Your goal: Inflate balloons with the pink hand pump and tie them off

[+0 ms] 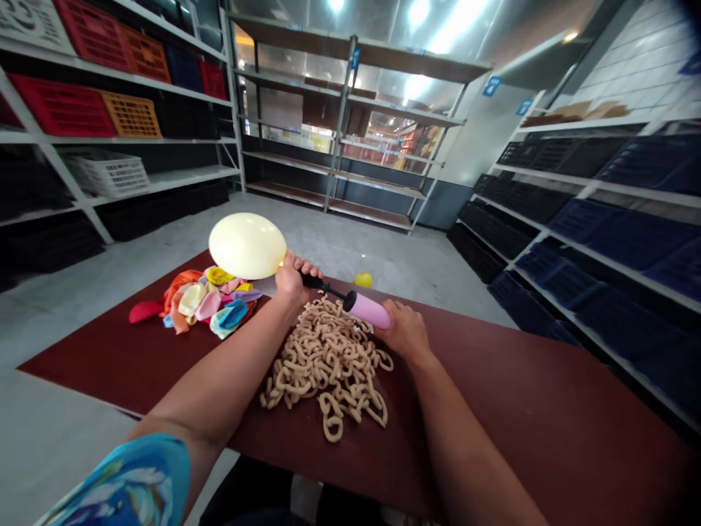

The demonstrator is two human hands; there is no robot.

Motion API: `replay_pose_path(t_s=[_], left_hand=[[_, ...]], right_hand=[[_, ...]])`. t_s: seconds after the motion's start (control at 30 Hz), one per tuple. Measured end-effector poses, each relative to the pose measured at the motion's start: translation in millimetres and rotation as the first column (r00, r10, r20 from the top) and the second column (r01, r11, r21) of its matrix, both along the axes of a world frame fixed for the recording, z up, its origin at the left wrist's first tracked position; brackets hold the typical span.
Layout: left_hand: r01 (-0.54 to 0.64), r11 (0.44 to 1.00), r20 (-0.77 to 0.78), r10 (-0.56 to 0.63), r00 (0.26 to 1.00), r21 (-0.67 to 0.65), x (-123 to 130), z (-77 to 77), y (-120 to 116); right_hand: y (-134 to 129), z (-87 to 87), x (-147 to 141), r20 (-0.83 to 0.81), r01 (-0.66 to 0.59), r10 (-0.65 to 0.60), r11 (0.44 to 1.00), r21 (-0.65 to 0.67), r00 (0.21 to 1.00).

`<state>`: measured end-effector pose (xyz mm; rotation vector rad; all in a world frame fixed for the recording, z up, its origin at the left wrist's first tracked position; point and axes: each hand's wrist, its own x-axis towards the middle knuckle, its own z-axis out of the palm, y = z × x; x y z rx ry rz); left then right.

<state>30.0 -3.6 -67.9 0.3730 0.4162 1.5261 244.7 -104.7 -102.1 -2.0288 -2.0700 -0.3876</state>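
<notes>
A pale yellow balloon (247, 246), inflated, sticks out to the left of my left hand (296, 279). That hand is closed round the balloon's neck and the black end of a hand balloon pump (368, 310). My right hand (404, 330) grips the far end of the pump's pink barrel. A stretch of black rod shows between the barrel and my left hand. Below the pump lies a heap of tan, fuzzy chain-like links (334, 358). Left of my left forearm is a pile of limp, many-coloured balloons (205, 299).
Everything lies on a dark red-brown tabletop (493, 394). A small yellow balloon (362, 279) is just past its far edge. Shelves with red and orange crates (60, 106) stand left, metal racks (334, 146) ahead, and shelves of dark blue crates (618, 241) right.
</notes>
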Motion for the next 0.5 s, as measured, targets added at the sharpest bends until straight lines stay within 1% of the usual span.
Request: replay_pose_path(t_s=[0.17,0.27,0.37,0.5], left_hand=[[-0.016,1.0,0.044,0.016,0.999,-0.012,1,-2.8,2],[0.018,1.0,0.048,-0.017,0.999,-0.009,9,-6.8,-1],[0.065,0.997,0.023,-0.065,0.998,0.034,17,-10.9,-7],[0.079,0.995,0.001,-0.079,0.997,0.059,21,-11.3,-9]], right_hand=[[3,-6.4,2,0.01,-0.028,0.028,0.999,0.033,1.0],[3,-8.5,-6,0.0,-0.042,0.042,0.998,0.051,0.999],[3,-9.6,-14,-0.012,-0.048,0.049,0.997,0.068,0.999],[2,-9.5,-19,-0.07,-0.086,0.093,0.991,0.099,0.993]])
